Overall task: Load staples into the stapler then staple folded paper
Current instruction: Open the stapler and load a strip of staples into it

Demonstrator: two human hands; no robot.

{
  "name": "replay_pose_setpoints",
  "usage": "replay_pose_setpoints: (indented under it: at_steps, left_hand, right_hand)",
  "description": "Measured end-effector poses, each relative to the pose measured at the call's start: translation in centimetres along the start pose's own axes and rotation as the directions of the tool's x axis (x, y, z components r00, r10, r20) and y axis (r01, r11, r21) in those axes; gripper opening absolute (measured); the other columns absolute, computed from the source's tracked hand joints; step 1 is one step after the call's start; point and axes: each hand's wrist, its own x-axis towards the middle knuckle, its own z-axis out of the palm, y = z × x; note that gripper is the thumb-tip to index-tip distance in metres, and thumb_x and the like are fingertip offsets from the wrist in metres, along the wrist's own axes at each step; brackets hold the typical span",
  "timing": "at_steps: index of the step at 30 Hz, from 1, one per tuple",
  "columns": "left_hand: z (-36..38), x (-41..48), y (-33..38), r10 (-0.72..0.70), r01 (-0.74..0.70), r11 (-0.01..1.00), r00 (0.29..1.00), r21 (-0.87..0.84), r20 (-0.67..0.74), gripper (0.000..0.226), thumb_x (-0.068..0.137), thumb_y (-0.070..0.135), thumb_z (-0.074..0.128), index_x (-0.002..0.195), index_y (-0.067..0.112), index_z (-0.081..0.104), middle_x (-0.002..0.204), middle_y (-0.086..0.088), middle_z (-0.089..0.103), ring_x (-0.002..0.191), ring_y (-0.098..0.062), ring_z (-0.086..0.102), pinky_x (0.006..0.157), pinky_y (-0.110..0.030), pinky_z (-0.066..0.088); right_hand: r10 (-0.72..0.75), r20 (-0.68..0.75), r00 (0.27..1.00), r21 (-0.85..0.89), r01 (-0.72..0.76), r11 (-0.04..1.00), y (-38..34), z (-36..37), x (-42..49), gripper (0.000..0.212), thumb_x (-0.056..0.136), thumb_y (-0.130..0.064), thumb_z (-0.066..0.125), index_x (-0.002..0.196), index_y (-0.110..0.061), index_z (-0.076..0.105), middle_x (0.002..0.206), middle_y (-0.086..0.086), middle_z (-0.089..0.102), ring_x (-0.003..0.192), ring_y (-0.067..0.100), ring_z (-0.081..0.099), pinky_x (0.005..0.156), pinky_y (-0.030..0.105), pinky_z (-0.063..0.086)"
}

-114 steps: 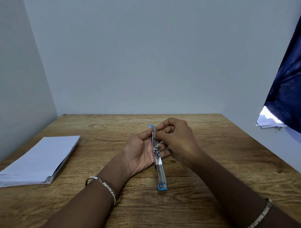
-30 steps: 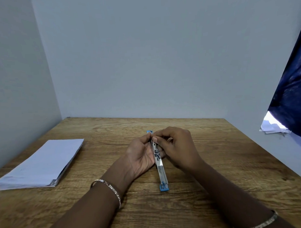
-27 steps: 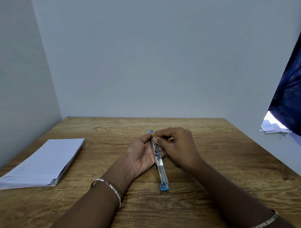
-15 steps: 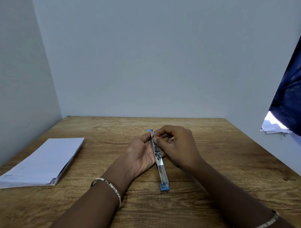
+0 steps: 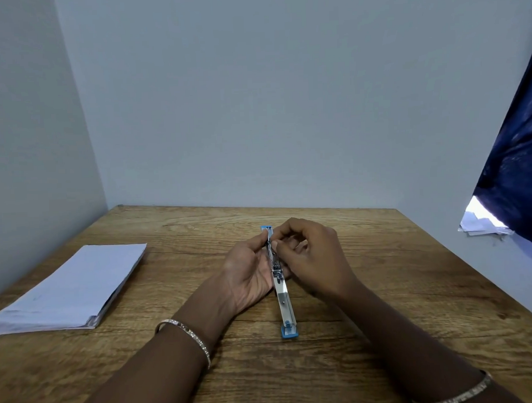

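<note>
Grip: left hand cradles the stapler from the side, thumb on its far end; right hand has fingertips pinched at the open metal channel, whether on staples I cannot tell.
Stapler: unfolded flat mid-tabletop, blue near end resting on the wood.
Handling: probably light, stiff, slick metal; best held by the rail sides.
Paper stack: well apart, left.
Room: open wood all round.
</note>
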Motion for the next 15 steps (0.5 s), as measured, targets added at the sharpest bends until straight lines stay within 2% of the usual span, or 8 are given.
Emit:
replay_pose_setpoints:
  at_steps: [3, 5, 7, 11, 13, 15]
  left_hand:
    - [-0.11, 0.09, -0.12, -0.004, 0.004, 1.0, 1.0, -0.001, -0.019, 0.053, 0.109, 0.031, 0.029, 0.125, -0.007, 0.062, 0.121, -0.026, 0.071, 0.098, -0.036, 0.076, 0.076, -0.047, 0.064]
    - [-0.17, 0.13, -0.24, -0.01, 0.01, 1.0, 1.0, 0.001, -0.03, 0.051, 0.11, 0.031, 0.03, 0.122, -0.005, 0.064, 0.118, -0.025, 0.072, 0.094, -0.036, 0.077, 0.07, -0.047, 0.065]
    - [-0.21, 0.18, -0.3, -0.009, 0.009, 1.0, 0.999, -0.001, -0.041, 0.05, 0.11, 0.031, 0.029, 0.12, -0.004, 0.064, 0.114, -0.025, 0.074, 0.091, -0.035, 0.077, 0.066, -0.046, 0.064]
    - [-0.3, 0.34, -0.19, 0.012, -0.012, 1.0, 0.999, 0.002, -0.04, 0.053, 0.11, 0.032, 0.027, 0.127, -0.004, 0.062, 0.128, -0.023, 0.069, 0.101, -0.034, 0.075, 0.072, -0.046, 0.065]
    - [-0.34, 0.4, -0.28, 0.012, -0.012, 1.0, 0.999, -0.011, -0.03, 0.058, 0.11, 0.032, 0.027, 0.115, -0.005, 0.071, 0.119, -0.023, 0.072, 0.096, -0.033, 0.077, 0.069, -0.044, 0.065]
    - [-0.23, 0.41, -0.42, 0.009, -0.009, 1.0, 1.0, -0.028, -0.012, 0.065, 0.11, 0.031, 0.027, 0.097, -0.006, 0.078, 0.104, -0.022, 0.077, 0.086, -0.031, 0.078, 0.065, -0.041, 0.064]
  right_hand:
    - [-0.022, 0.01, 1.0, -0.027, 0.022, 0.999, -0.03, -0.12, 0.04, 0.007, 0.082, -0.014, 0.072, 0.082, -0.02, 0.074, 0.079, -0.008, 0.073, 0.071, 0.008, 0.068, 0.067, 0.033, 0.058]
    - [-0.047, 0.037, 0.998, -0.046, 0.049, 0.998, -0.05, -0.26, 0.07, 0.007, 0.081, -0.014, 0.072, 0.081, -0.021, 0.071, 0.079, -0.009, 0.071, 0.07, 0.007, 0.066, 0.063, 0.023, 0.053]
    - [-0.058, 0.07, 0.996, -0.035, 0.06, 0.998, -0.06, -0.41, 0.13, 0.009, 0.082, -0.013, 0.073, 0.081, -0.021, 0.068, 0.076, -0.01, 0.068, 0.068, 0.007, 0.064, 0.061, 0.02, 0.05]
    - [-0.067, 0.078, 0.995, 0.005, 0.067, 0.998, -0.1, -0.42, 0.26, 0.011, 0.082, -0.011, 0.073, 0.082, -0.02, 0.067, 0.076, -0.009, 0.065, 0.069, 0.008, 0.062, 0.059, 0.014, 0.046]
    - [-0.067, 0.071, 0.995, -0.013, 0.069, 0.998, 0.04, -0.37, 0.25, 0.01, 0.082, -0.01, 0.073, 0.083, -0.019, 0.069, 0.08, -0.007, 0.068, 0.073, 0.008, 0.063, 0.061, 0.014, 0.048]
    - [-0.06, 0.081, 0.995, -0.042, 0.063, 0.997, 0.16, -0.3, 0.18, 0.009, 0.082, -0.009, 0.072, 0.084, -0.018, 0.07, 0.083, -0.004, 0.068, 0.074, 0.011, 0.063, 0.065, 0.02, 0.051]
